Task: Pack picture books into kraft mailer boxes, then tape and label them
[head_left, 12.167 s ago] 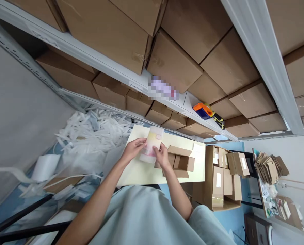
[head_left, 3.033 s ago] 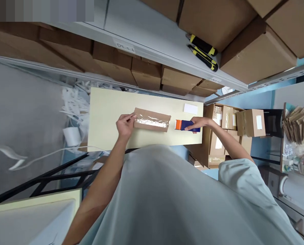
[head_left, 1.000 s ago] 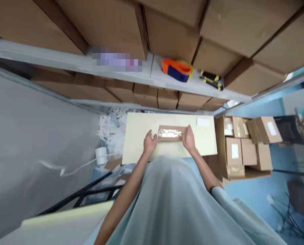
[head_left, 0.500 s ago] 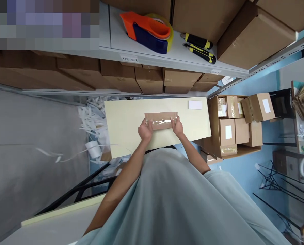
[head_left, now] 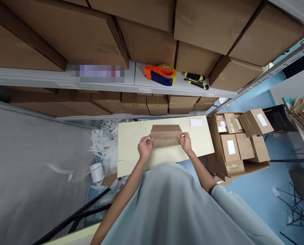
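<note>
Small cardboard box lying on the pale table, gripped at both ends: left hand closed on its left end, right hand closed on its right end. Tape dispenser rests on the far shelf; white label lies right of the box.

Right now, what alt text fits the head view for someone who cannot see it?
A left hand and right hand grip the ends of a small cardboard box over a pale table. A tape dispenser lies on the shelf above.
</note>
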The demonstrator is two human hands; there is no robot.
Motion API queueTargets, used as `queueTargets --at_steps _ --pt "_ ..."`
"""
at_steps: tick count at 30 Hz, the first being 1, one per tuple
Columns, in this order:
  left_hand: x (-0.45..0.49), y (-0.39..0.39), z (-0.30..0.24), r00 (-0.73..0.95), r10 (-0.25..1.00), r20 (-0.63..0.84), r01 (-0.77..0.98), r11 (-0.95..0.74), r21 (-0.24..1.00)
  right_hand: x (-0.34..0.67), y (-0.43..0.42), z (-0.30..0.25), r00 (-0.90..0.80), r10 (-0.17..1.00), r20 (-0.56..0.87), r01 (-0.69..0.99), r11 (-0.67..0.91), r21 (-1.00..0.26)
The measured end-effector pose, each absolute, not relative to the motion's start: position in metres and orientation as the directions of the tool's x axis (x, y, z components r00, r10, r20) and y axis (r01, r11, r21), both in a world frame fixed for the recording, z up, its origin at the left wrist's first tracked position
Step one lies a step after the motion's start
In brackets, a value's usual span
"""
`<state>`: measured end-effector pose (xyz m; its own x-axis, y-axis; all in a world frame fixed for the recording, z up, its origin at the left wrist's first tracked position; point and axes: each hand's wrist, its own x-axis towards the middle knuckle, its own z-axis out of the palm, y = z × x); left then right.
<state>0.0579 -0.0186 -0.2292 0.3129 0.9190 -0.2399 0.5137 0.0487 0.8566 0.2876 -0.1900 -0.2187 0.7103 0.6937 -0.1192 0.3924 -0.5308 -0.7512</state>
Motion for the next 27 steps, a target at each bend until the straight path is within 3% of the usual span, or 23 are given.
queueTargets --at_steps 4,10,15,20,27 --pt "0.049 -0.029 -0.24 0.318 0.875 -0.366 0.522 0.161 0.838 0.278 -0.208 -0.224 0.683 0.717 -0.139 0.365 -0.5 -0.786" --pt "0.052 -0.044 -0.266 0.273 0.803 -0.529 0.6 0.287 0.746 0.264 -0.224 -0.254 0.644 0.63 -0.433 0.167 -0.668 -0.725" --pt "0.055 -0.041 -0.268 0.25 0.784 -0.568 0.552 0.366 0.749 0.275 -0.221 -0.263 0.667 0.624 -0.406 0.041 -0.576 -0.817" --pt "0.054 -0.043 -0.265 0.346 0.732 -0.587 0.456 0.416 0.787 0.286 -0.218 -0.265 0.592 0.693 -0.41 0.02 -0.522 -0.853" --pt "0.055 -0.054 -0.265 0.284 0.745 -0.604 0.422 0.468 0.776 0.286 -0.221 -0.274 0.552 0.721 -0.419 -0.03 -0.485 -0.874"
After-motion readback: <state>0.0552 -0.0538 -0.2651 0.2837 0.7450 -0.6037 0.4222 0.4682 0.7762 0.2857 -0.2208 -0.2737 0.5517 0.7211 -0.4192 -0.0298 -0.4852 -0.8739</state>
